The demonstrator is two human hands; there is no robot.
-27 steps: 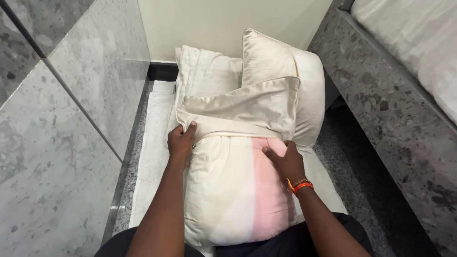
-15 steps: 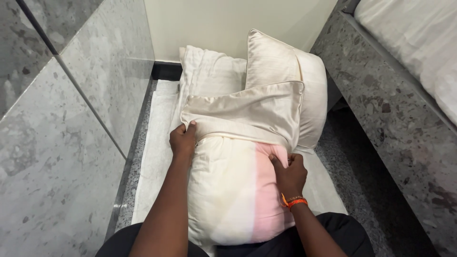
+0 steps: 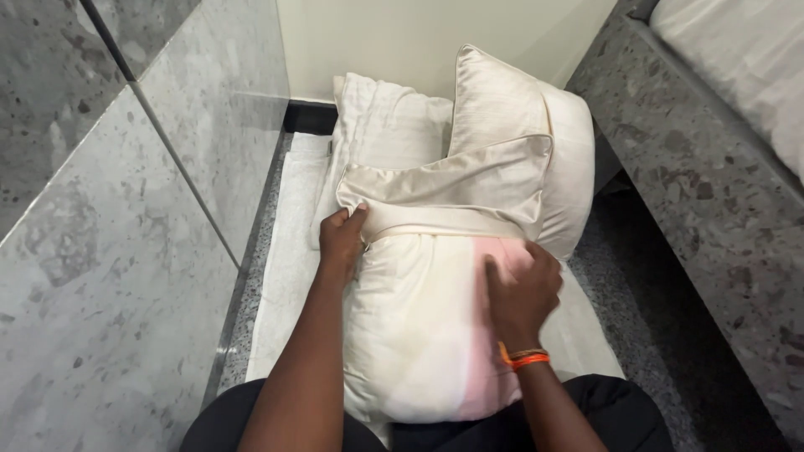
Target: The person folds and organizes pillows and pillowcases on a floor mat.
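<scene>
A cream pillow insert (image 3: 419, 326) with a pink patch lies in front of me, its far end tucked into a satin beige cover (image 3: 452, 188). My left hand (image 3: 342, 238) pinches the left edge of the cover's opening. My right hand (image 3: 521, 293), with an orange band at the wrist, rests flat on the pillow insert just below the cover's right edge, fingers spread and a little blurred.
Behind stand a white pillow (image 3: 381, 125) and a beige cushion (image 3: 536, 134) against the cream wall. A white towel (image 3: 289, 251) lies beneath. Grey stone panels (image 3: 109, 251) close the left side; a stone bed base (image 3: 712, 192) rises on the right.
My right hand slid down and left across the pillow insert. The cover's opening sits slightly farther along the insert. The left hand keeps its hold on the cover's edge.
</scene>
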